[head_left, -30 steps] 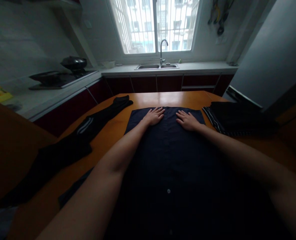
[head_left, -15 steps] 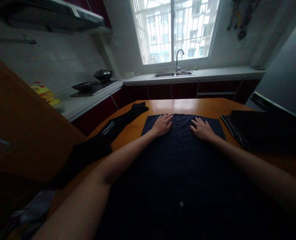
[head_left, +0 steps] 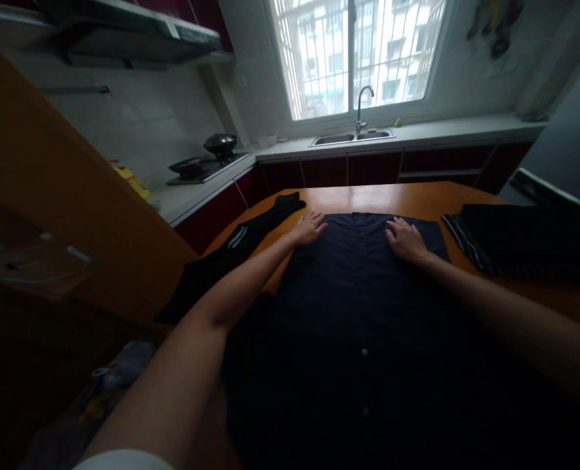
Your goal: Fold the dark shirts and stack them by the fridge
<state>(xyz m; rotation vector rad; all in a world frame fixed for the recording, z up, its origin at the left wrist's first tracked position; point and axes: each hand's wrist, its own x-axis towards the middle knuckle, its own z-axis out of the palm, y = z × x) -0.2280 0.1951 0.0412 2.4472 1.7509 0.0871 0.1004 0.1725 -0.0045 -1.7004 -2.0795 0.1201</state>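
Observation:
A dark navy button-up shirt [head_left: 348, 294] lies spread on the wooden table [head_left: 378, 194], its button line running down the middle. My left hand [head_left: 310, 228] rests flat at the far left corner of the shirt, fingers stretched out. On the far right part of the cloth lies my right hand [head_left: 406, 239], palm down with its fingers apart. Neither hand grips anything. The near part of the shirt fades into shadow.
Black clothing with white stripes [head_left: 235, 238] lies along the table's left side. A folded dark stack of clothes [head_left: 524, 238] sits at the right. Beyond the table are a counter with a sink [head_left: 352, 138], a stove [head_left: 211, 166] and a wooden partition [head_left: 98, 176] at left.
My left hand has slid outward to the left across the shirt's far edge. My right hand stays on the right part. The head view has turned left.

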